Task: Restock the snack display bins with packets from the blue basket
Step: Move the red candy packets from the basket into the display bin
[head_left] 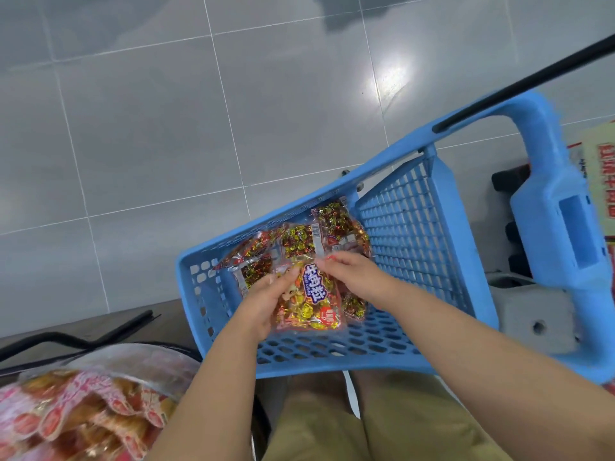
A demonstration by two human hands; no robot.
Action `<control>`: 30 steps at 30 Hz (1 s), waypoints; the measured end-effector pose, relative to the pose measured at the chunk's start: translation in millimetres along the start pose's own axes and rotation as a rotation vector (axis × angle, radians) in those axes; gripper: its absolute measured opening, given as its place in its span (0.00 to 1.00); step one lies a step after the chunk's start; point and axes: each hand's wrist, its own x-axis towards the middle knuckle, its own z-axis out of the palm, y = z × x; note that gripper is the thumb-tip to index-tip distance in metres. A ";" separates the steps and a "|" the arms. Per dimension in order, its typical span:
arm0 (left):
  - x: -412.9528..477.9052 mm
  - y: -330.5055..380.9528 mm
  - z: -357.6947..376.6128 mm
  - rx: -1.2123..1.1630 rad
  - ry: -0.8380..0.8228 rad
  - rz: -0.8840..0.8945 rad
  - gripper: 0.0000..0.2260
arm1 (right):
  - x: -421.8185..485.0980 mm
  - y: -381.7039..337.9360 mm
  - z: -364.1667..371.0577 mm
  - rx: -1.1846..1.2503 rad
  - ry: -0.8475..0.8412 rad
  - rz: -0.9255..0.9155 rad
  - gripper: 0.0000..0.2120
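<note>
We hold one clear packet of red-and-gold wrapped sweets [307, 304] inside the blue lattice plastic basket [416, 227]: left hand [263, 304] grips its side, right hand [352, 274] pinches its top. At least three more packets [296, 241] lie beyond our grip.

Red snack bags [76, 424] at lower left were blurred, cropped. The top packet [309, 304] partly covered the lower packets [336, 224].

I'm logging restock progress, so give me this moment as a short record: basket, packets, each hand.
basket: blue basket on the tiled floor
contents: other packets lie inside
left hand: grips the top packet at its left side
right hand: pinches its upper edge
nearby: snack bags at lower left, blurred
</note>
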 end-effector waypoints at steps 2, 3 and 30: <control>2.0 -0.3 -10.5 -0.074 0.055 0.007 0.24 | 16.7 7.4 0.9 -0.031 0.208 -0.036 0.16; 3.4 -1.4 -15.3 -0.116 0.091 0.014 0.23 | 27.0 11.8 -2.7 -0.083 0.391 -0.049 0.16; 2.7 -20.1 -7.9 -0.353 0.186 0.125 0.35 | 23.9 10.4 -0.7 0.232 -0.164 0.125 0.15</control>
